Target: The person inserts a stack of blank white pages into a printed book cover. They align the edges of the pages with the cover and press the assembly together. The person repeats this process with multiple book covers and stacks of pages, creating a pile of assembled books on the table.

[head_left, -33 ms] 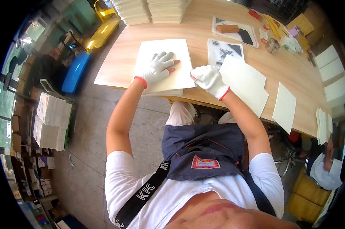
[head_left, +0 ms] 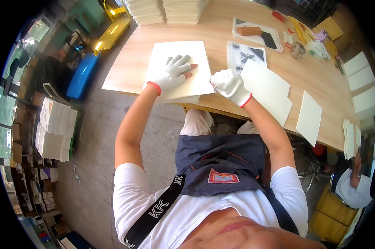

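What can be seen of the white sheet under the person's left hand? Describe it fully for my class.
The white sheet looks like plain paper or thin card, with straight edges and no visible print. It lies flat near the front edge of the wood-look tabletop, with more pale sheets showing below its near edge. The gloved left hand rests on it, fingers spread. The gloved right hand is curled at its right edge; whether it touches is unclear.

A table (head_left: pixel 125 72) bears white sheets (head_left: pixel 200 81) and stacks (head_left: pixel 181 11).
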Available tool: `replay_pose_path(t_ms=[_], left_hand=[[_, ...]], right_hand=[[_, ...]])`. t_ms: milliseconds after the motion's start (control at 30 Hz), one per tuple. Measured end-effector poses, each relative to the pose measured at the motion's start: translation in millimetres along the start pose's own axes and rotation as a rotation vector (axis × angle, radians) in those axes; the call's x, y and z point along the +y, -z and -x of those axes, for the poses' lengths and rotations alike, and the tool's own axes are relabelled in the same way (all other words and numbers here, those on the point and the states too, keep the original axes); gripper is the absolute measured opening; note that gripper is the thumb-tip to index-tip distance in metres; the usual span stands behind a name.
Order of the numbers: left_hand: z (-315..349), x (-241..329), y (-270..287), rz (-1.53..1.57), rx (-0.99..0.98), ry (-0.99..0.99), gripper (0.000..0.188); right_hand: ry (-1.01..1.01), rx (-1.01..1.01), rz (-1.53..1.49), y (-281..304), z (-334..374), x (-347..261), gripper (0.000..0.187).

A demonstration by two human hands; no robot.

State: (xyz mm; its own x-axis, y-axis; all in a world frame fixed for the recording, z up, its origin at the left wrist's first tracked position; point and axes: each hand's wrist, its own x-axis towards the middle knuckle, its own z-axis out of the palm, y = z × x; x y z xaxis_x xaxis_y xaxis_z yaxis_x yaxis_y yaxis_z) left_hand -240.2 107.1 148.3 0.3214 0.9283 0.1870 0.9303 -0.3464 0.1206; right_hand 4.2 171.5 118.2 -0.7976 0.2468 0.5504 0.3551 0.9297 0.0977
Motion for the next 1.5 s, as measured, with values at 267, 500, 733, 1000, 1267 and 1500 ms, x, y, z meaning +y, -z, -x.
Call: replay_pose_path(t_ms=[267, 500, 733, 1000, 1267, 1500], left_hand=[[-1, 8, -7, 0.018, -0.024, 0.095, 0.040], [-7, -11, -4, 0.019, -0.130, -0.001, 0.042], [-6, -16, -7, -0.041, -0.098, -0.005, 0.043], [-1, -30, -20, -0.086, -0.043, 0.043, 0.044], [-5, -9, -11, -0.068, -0.035, 0.028, 0.043], [-3, -17, -15, -0.084, -0.069, 0.062, 0.051]], right_hand=[[0.314, 0.297, -0.133, 40, 3, -12, 0.003], [-0.152, 0.345, -0.179, 69, -11, -31, 0.038], [-0.110, 0.010, -0.190, 16, -54, -76, 0.021], [0.131, 0.442, -0.249, 34, -10, -86, 0.011], [-0.224, 0.076, -0.106, 20, -36, -77, 0.040], [-0.210, 0.315, -0.233, -33, -41, -68, 0.005]])
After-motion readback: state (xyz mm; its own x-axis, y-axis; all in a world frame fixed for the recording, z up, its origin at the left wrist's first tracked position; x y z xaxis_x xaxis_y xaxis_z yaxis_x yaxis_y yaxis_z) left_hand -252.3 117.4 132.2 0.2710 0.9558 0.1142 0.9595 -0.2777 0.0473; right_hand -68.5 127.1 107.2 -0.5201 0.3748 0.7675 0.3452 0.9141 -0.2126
